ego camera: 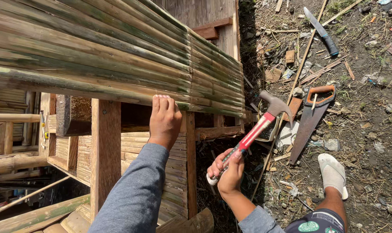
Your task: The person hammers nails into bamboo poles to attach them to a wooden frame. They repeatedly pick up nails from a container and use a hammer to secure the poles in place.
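Observation:
My left hand (164, 119) presses against the lower edge of a wall of green and brown bamboo slats (118, 56), fingers curled up under the lowest slat. My right hand (227, 171) grips the red and white handle of a claw hammer (258, 127). The hammer's steel head is raised to the right of the slats, just below their lower right corner. Both arms wear grey sleeves. Whether a nail is held under the left fingers I cannot tell.
Wooden posts (105, 151) and a lower bamboo panel (174, 172) stand under the slats. On the littered dirt at right lie a handsaw with an orange handle (310, 121), a long knife (321, 31), wood scraps and my foot in a white slipper (333, 173).

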